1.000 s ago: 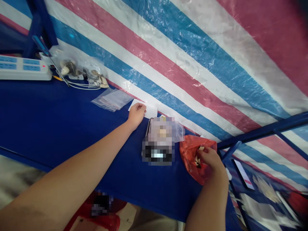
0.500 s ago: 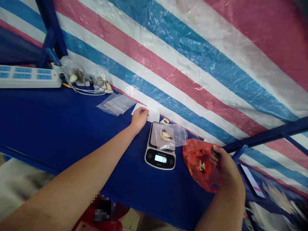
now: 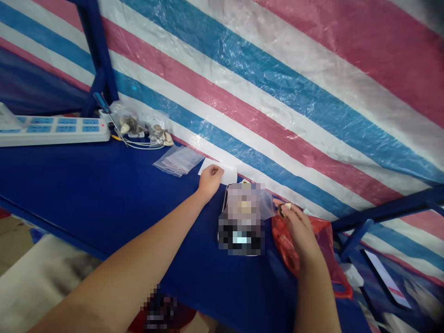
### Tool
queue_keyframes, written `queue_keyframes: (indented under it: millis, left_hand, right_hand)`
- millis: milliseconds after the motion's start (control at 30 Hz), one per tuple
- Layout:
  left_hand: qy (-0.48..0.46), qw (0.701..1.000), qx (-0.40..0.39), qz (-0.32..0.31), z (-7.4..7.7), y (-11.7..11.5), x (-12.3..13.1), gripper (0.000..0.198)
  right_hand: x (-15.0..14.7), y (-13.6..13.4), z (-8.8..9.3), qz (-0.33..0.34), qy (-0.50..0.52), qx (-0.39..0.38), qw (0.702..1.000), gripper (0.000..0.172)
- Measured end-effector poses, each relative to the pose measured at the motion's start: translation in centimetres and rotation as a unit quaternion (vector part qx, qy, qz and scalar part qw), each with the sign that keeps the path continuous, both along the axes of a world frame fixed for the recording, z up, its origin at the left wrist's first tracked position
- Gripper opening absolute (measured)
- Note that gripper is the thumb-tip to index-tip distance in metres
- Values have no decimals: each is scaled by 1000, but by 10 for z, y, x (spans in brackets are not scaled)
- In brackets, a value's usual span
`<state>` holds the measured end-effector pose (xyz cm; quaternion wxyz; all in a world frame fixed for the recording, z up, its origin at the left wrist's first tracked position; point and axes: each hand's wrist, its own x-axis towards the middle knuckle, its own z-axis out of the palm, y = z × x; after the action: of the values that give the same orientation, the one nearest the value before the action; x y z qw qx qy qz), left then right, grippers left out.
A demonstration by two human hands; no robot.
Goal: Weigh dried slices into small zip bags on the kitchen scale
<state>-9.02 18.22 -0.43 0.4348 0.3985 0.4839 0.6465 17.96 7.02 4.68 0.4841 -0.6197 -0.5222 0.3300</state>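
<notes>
My left hand (image 3: 210,181) rests at the edge of a white sheet of paper (image 3: 229,175), its fingers curled in; nothing shows in them. Between the hands sits a digital kitchen scale (image 3: 239,240), largely blurred by pixelation. On it lies a clear plastic bag (image 3: 267,206) with a pale piece inside, also blurred. My right hand (image 3: 301,231) pinches a brown and cream dried mushroom piece (image 3: 285,209) just right of that bag. Under this hand is a crumpled red plastic bag (image 3: 284,240), partly covered by the hand and forearm.
Flat clear zip bags (image 3: 178,161) lie left of the paper. Behind them are filled clear bags (image 3: 161,135), a white cable and a screwdriver (image 3: 104,104). A white power strip (image 3: 65,129) stands far left. A phone (image 3: 388,280) is at right, below a blue frame bar (image 3: 388,206).
My right hand has come up out of the red bag and moved left toward the scale, holding the mushroom piece. My left hand stays at the paper. The view has shifted slightly.
</notes>
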Motion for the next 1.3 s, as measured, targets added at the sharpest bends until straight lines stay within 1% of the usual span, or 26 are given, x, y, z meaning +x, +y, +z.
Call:
queue_keyframes:
  millis: [100, 167, 267, 300, 400, 500, 567, 633, 700, 767, 900, 933, 1033, 1133, 1233, 1300]
  left_hand:
    - [7, 1000, -2, 2, 0, 0, 0, 10]
    - [9, 1000, -1, 1, 0, 0, 0, 10]
    - [11, 1000, 0, -1, 0, 0, 0, 11]
    - [12, 1000, -1, 1, 0, 0, 0, 11]
    - [13, 1000, -6, 6, 1, 0, -1, 10]
    - [12, 1000, -9, 8, 1, 1, 0, 10]
    - [11, 1000, -10, 7, 0, 1, 0, 9]
    - [8, 1000, -10, 4, -1, 1, 0, 10]
    - [5, 1000, -11, 1, -1, 1, -1, 10]
    - [2, 1000, -11, -1, -1, 2, -1, 10]
    - [-4, 1000, -14, -3, -1, 3, -1, 10]
    - [-6, 1000, -15, -4, -2, 3, -1, 10]
    - [-11, 1000, -17, -5, -2, 3, -1, 11]
    - [-13, 1000, -20, -4, 0, 3, -1, 11]
    - [-13, 1000, -22, -3, 1, 2, -1, 11]
    - [-13, 1000, -21, -2, 2, 2, -1, 11]
  right_hand:
    - [-7, 1, 0, -25, -53, 24, 998, 40]
    - [-9, 1, 1, -10, -64, 25, 998, 35]
    - [-10, 1, 1, 41, -41, -6, 998, 35]
    - [-10, 1, 1, 48, -27, -19, 998, 36]
    - [-11, 1, -3, 40, 11, -39, 998, 36]
    - [-13, 0, -4, 28, 8, -15, 999, 34]
    - [-17, -3, -1, 32, -4, -8, 999, 35]
    - [-20, -8, 5, 68, -13, -38, 997, 35]
    - [-19, -14, 14, 118, -21, -93, 988, 36]
    - [-14, -19, 20, 139, -23, -128, 982, 36]
    - [7, -21, 23, 96, 4, -115, 989, 40]
    - [12, -20, 23, 85, 8, -123, 989, 42]
    - [22, -20, 20, 67, 20, -180, 981, 45]
    - [22, -21, 18, 91, 22, -200, 975, 43]
    - [18, -23, 19, 130, -4, -209, 969, 39]
    - [14, -24, 20, 142, -19, -215, 966, 37]
